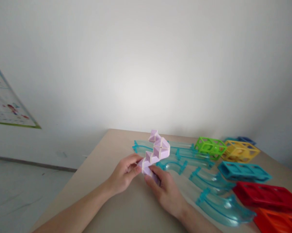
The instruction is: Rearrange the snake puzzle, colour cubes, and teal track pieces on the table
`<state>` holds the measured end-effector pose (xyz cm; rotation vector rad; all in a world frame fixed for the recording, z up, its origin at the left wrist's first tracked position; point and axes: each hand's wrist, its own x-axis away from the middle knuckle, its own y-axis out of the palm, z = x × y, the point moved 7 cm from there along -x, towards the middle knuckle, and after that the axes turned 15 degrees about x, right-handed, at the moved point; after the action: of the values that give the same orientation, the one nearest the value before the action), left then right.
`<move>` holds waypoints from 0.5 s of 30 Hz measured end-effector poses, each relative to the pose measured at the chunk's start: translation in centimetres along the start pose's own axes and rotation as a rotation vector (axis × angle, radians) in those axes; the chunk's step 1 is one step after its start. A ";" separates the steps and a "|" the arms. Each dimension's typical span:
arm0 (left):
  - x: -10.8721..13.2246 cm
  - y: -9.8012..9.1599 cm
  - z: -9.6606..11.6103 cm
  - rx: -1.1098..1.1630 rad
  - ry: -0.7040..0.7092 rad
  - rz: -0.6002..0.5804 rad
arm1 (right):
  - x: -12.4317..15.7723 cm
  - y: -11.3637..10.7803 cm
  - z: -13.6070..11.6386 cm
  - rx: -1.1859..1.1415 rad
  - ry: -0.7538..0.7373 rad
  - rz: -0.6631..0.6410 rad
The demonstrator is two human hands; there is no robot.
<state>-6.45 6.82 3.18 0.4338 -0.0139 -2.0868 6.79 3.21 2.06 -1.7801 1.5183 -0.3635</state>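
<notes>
A lilac and white snake puzzle (160, 149), made of linked wedge segments, is held up over the table in both hands. Its upper part bends and zigzags away from me, with a small wedge at the far tip. My left hand (124, 172) pinches a lower segment between thumb and fingers. Lower down and to the right, my right hand (165, 189) grips the near end, its fingers wrapped round the segments and partly hiding them. Just beyond the hands lie clear teal track pieces (211, 181), some curved and some straight.
On the table's (87, 181) right side stand a green frame block (210, 147), a yellow one (240, 151), a teal one (244, 171), a red one (269, 196) and an orange one (279, 221). Behind is a white wall (146, 71); a poster (8, 100) hangs at left.
</notes>
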 end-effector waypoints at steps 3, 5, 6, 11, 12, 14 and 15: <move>0.1 -0.1 0.3 -0.032 0.004 0.002 | -0.1 -0.1 -0.4 0.024 -0.030 0.006; 0.0 -0.3 0.4 -0.061 0.000 0.010 | -0.1 -0.2 -0.8 0.056 -0.041 -0.007; -0.1 -0.4 0.5 -0.071 0.000 0.012 | -0.2 -0.2 -0.9 0.073 -0.041 -0.011; -0.2 -0.4 0.4 -0.057 0.003 -0.019 | -0.3 -0.5 -1.1 0.070 -0.036 -0.049; -0.2 -0.3 0.4 -0.048 0.003 -0.026 | -0.3 -0.5 -1.2 0.055 -0.044 -0.069; -0.1 -0.3 0.5 -0.035 0.005 -0.030 | -0.3 -0.5 -1.3 0.025 -0.057 -0.107; -0.1 -0.2 0.5 -0.038 0.005 -0.031 | -0.3 -0.5 -1.4 0.008 -0.055 -0.120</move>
<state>-6.77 6.94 3.68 0.4186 0.0352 -2.1125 6.23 3.02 3.42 -1.8648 1.3737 -0.3759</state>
